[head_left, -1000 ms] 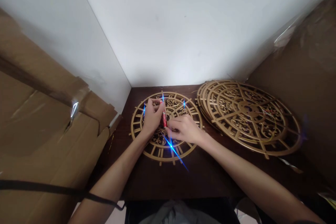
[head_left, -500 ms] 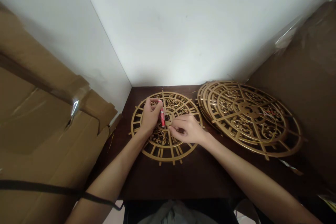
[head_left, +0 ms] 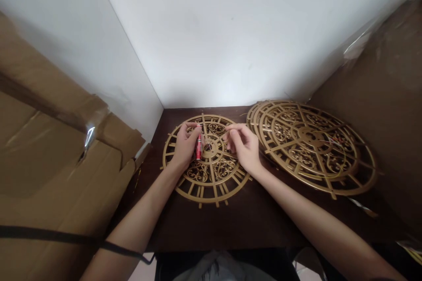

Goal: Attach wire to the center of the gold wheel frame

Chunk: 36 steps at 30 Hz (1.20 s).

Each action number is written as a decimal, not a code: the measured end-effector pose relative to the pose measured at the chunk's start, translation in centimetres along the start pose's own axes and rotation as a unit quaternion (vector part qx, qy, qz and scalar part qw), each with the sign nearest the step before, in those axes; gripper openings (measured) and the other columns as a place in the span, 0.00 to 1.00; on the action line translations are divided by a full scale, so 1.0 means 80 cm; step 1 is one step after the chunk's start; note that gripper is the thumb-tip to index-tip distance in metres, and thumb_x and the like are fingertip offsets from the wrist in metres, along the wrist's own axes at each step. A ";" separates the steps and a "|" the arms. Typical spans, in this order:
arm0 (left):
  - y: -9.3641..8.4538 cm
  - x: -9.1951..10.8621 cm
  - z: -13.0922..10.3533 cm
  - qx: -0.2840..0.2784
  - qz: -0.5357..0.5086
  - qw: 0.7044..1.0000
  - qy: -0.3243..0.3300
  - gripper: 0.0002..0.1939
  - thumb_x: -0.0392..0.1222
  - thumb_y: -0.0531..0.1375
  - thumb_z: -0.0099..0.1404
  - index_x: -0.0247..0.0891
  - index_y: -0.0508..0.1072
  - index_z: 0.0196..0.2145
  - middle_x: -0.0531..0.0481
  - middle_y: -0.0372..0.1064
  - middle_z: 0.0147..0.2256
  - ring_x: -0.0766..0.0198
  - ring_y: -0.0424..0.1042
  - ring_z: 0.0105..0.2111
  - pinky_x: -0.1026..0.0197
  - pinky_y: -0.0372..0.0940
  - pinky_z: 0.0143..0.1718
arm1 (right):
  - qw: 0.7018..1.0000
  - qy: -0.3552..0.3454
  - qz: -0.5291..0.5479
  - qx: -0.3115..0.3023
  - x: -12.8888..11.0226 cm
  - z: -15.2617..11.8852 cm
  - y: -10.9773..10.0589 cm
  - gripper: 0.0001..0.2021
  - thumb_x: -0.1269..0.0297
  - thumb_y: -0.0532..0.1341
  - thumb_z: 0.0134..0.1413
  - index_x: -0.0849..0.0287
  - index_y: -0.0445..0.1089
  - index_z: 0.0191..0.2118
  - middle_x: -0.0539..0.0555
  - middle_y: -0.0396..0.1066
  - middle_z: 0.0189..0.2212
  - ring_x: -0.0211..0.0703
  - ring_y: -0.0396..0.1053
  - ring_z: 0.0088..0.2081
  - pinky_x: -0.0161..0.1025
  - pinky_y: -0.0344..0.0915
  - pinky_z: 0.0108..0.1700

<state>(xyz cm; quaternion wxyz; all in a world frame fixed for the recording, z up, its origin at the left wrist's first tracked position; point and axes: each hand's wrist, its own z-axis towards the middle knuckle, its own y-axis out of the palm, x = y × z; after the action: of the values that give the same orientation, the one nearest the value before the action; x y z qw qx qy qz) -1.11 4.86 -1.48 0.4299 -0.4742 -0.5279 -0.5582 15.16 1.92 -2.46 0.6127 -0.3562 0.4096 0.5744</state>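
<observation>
A round gold clock face [head_left: 203, 199] with openwork scrolls and Roman numerals lies flat on the dark tabletop. My left hand [head_left: 185, 145] is closed over its left half, thumb and fingers on a slim red tube [head_left: 198, 148] with silvery bands that points towards me. Thin wires show at the clock face's centre, just right of the tube. Over the right half is my right hand [head_left: 243, 144], fingers curled and fingertips drawn together. A small dark spot shows by its lower fingers; what they hold is too small to make out.
More gold clock faces [head_left: 298, 164] lie stacked on the right, with thin coloured wires on the top one. Cardboard [head_left: 66, 175] stands at the left and brown cardboard [head_left: 372, 96] at the right. A white wall [head_left: 211, 44] rises behind the dark table [head_left: 217, 228].
My right hand has moved from the clock face's centre up and to the right, and its fingers have turned upward. My left hand keeps the red tube, shifted slightly left.
</observation>
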 end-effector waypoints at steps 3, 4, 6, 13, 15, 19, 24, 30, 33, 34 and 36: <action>0.001 0.004 0.000 0.005 -0.029 0.999 -0.016 0.14 0.45 0.59 0.58 0.40 0.57 0.37 0.60 0.62 0.16 0.71 0.56 0.08 0.70 0.52 0.09 | 0.999 0.021 0.029 0.012 0.004 0.001 0.002 0.08 0.60 0.56 0.58 0.56 0.64 0.42 0.50 0.69 0.30 0.33 0.66 0.23 0.30 0.59 0.19; 0.001 0.006 0.000 0.004 -0.036 0.999 -0.021 0.14 0.45 0.59 0.58 0.40 0.57 0.36 0.60 0.62 0.16 0.71 0.55 0.08 0.70 0.52 0.09 | 0.999 0.028 0.029 0.011 0.004 0.001 0.002 0.08 0.61 0.56 0.58 0.56 0.63 0.42 0.51 0.69 0.31 0.34 0.67 0.24 0.30 0.60 0.20; 0.001 0.008 -0.001 0.004 -0.046 0.999 -0.028 0.14 0.45 0.59 0.57 0.41 0.57 0.36 0.61 0.61 0.16 0.72 0.55 0.08 0.70 0.52 0.08 | 0.999 0.033 0.005 0.001 0.004 0.001 0.001 0.05 0.64 0.55 0.58 0.57 0.64 0.40 0.51 0.69 0.31 0.35 0.68 0.26 0.31 0.61 0.21; 0.002 0.010 -0.001 0.006 -0.053 0.998 -0.026 0.11 0.43 0.57 0.58 0.40 0.57 0.35 0.61 0.61 0.16 0.72 0.54 0.08 0.71 0.50 0.07 | 0.966 -0.064 -0.219 -0.123 -0.003 0.004 0.000 0.12 0.79 0.52 0.49 0.59 0.69 0.27 0.50 0.71 0.27 0.39 0.67 0.30 0.37 0.63 0.35; 0.002 0.010 -0.001 0.004 -0.057 0.998 -0.027 0.11 0.43 0.57 0.58 0.40 0.57 0.35 0.61 0.61 0.16 0.72 0.54 0.08 0.70 0.50 0.08 | 0.948 -0.097 -0.258 -0.157 -0.004 0.003 0.002 0.11 0.78 0.53 0.50 0.59 0.70 0.29 0.51 0.72 0.29 0.41 0.66 0.34 0.41 0.63 0.39; 0.003 0.011 -0.002 -0.002 -0.056 0.998 -0.028 0.11 0.43 0.57 0.58 0.41 0.57 0.35 0.61 0.60 0.16 0.71 0.55 0.08 0.70 0.50 0.08 | 0.912 -0.131 -0.336 -0.197 -0.001 0.001 0.004 0.07 0.68 0.56 0.56 0.58 0.72 0.33 0.53 0.72 0.37 0.46 0.64 0.41 0.46 0.61 0.45; 0.003 0.010 -0.003 -0.002 -0.051 0.998 -0.028 0.11 0.43 0.57 0.58 0.41 0.57 0.35 0.61 0.61 0.16 0.71 0.55 0.08 0.70 0.50 0.08 | 0.891 -0.137 -0.364 -0.234 0.003 0.001 0.002 0.06 0.63 0.60 0.55 0.56 0.73 0.32 0.53 0.69 0.42 0.47 0.62 0.45 0.48 0.59 0.47; 0.003 0.010 -0.002 -0.004 -0.053 0.998 -0.026 0.12 0.43 0.57 0.58 0.41 0.57 0.36 0.61 0.61 0.16 0.72 0.54 0.08 0.70 0.50 0.08 | 0.916 -0.114 -0.316 -0.220 0.003 0.004 0.001 0.02 0.67 0.61 0.53 0.57 0.71 0.30 0.52 0.70 0.39 0.45 0.64 0.44 0.44 0.60 0.47; 0.003 0.011 -0.003 -0.007 -0.053 0.998 -0.026 0.11 0.43 0.57 0.58 0.41 0.57 0.36 0.61 0.61 0.16 0.71 0.54 0.08 0.70 0.50 0.08 | 0.934 -0.097 -0.273 -0.209 0.001 0.006 0.001 0.02 0.69 0.61 0.53 0.57 0.70 0.30 0.52 0.70 0.37 0.43 0.66 0.41 0.43 0.60 0.46; 0.003 0.011 -0.003 -0.006 -0.052 0.998 -0.027 0.11 0.43 0.57 0.58 0.40 0.57 0.36 0.61 0.61 0.16 0.71 0.54 0.08 0.70 0.50 0.08 | 0.940 -0.092 -0.257 -0.203 0.001 0.006 0.001 0.02 0.69 0.61 0.53 0.58 0.70 0.30 0.52 0.70 0.35 0.42 0.66 0.40 0.43 0.61 0.45; 0.003 0.011 -0.003 -0.003 -0.051 0.998 -0.030 0.11 0.43 0.57 0.58 0.40 0.57 0.36 0.61 0.61 0.16 0.71 0.55 0.08 0.70 0.50 0.08 | 0.952 -0.077 -0.226 -0.191 -0.001 0.007 0.001 0.04 0.70 0.60 0.53 0.58 0.69 0.29 0.51 0.70 0.32 0.41 0.67 0.37 0.41 0.62 0.43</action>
<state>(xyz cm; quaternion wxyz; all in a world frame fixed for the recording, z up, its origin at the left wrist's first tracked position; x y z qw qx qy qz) -1.05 4.63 -0.56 0.3839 -0.4643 -0.5621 -0.5666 15.12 2.43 -2.16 0.6767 -0.5043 0.1528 0.5142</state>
